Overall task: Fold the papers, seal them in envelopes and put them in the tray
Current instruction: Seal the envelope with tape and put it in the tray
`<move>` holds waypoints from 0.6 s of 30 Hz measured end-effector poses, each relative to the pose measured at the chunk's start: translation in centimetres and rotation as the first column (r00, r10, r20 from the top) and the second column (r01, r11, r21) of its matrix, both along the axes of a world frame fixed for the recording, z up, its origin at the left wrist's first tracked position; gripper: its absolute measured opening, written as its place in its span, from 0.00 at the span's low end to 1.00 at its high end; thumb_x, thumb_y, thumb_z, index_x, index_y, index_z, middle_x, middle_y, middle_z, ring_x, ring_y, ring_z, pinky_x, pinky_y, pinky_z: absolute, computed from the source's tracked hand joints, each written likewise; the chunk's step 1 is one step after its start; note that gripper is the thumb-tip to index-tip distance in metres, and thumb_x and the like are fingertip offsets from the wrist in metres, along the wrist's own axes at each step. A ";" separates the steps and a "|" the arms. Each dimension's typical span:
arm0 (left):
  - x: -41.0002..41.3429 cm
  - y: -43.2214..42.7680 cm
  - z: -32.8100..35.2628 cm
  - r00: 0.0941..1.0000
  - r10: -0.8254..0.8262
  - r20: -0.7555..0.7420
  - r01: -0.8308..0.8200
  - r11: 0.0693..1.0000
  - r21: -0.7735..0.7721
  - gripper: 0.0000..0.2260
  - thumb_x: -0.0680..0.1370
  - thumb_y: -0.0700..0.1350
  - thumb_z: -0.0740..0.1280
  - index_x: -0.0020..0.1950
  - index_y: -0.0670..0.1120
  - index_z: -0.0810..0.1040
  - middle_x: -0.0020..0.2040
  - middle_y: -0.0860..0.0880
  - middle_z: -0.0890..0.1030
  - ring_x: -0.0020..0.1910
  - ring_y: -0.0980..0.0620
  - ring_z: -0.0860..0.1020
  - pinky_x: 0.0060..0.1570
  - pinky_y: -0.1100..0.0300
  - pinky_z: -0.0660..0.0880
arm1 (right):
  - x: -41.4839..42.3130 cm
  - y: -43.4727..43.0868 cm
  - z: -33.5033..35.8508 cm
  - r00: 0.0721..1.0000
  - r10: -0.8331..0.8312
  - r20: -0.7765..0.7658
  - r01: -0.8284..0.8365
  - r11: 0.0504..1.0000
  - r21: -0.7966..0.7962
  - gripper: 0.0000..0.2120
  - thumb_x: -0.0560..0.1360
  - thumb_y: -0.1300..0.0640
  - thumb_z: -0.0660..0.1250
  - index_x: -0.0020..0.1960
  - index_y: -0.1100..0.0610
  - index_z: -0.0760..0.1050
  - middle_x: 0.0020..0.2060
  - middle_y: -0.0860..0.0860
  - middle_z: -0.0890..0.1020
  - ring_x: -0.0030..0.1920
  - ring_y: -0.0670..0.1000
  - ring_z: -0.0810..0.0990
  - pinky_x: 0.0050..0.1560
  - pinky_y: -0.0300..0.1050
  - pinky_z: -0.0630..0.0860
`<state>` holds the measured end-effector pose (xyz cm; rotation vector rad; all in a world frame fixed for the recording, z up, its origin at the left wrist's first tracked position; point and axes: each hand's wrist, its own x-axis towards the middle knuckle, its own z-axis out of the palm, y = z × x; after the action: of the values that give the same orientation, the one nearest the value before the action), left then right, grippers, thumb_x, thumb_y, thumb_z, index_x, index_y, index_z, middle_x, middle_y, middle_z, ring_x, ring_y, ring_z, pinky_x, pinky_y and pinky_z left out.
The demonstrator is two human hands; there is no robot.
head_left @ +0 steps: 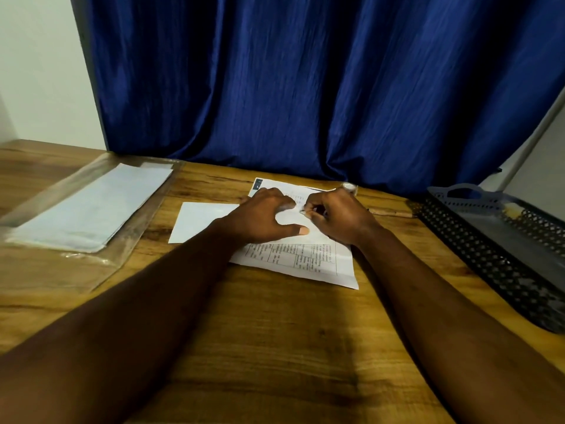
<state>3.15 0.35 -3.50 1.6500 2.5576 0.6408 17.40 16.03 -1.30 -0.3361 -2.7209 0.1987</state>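
Both hands are working over the paper (305,261), which lies flat on the counter (275,347) dead ahead. Its long axis runs away from the person, tipped a little to the left at the far end. The left hand (263,218) has its grip spread wide, with the thumb thrown out and the fingertips pressing the sheet down near its middle. The right hand (339,218) has its grip curled tight, pinching at a spot on the sheet just beside the left fingertips. It seems to be nipping the paper itself, though a thin dark sliver there could be something else. The printed near edge lies uncovered toward the person, so any fold looks set to go across the short way. A blank envelope (198,221) sits just left, partly under the left wrist, so that hand is the nearer one to it. The tray (477,249) waits well off to the right, on the right hand's side.
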 end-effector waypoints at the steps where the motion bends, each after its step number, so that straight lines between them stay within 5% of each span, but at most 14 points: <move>1: 0.0 -0.1 0.0 1.000 0.002 0.001 -0.002 1.000 0.000 0.38 0.74 0.75 0.65 0.79 0.58 0.70 0.81 0.54 0.66 0.79 0.50 0.63 0.78 0.36 0.60 | 0.0 0.1 0.0 1.000 0.005 0.001 -0.005 1.000 0.001 0.06 0.82 0.59 0.72 0.56 0.52 0.85 0.51 0.49 0.87 0.48 0.47 0.82 0.50 0.52 0.84; 18: -0.5 0.2 -0.5 1.000 -0.012 -0.006 0.012 1.000 -0.004 0.41 0.71 0.79 0.62 0.78 0.58 0.71 0.80 0.54 0.67 0.79 0.49 0.64 0.76 0.34 0.63 | 0.0 0.1 0.4 0.999 0.005 0.053 -0.011 0.994 0.107 0.07 0.81 0.60 0.72 0.55 0.50 0.84 0.49 0.49 0.86 0.46 0.48 0.81 0.45 0.51 0.83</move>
<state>2.67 0.55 -3.97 1.6671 2.5501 0.6301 17.38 16.15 -0.95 -0.3034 -2.7718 0.0462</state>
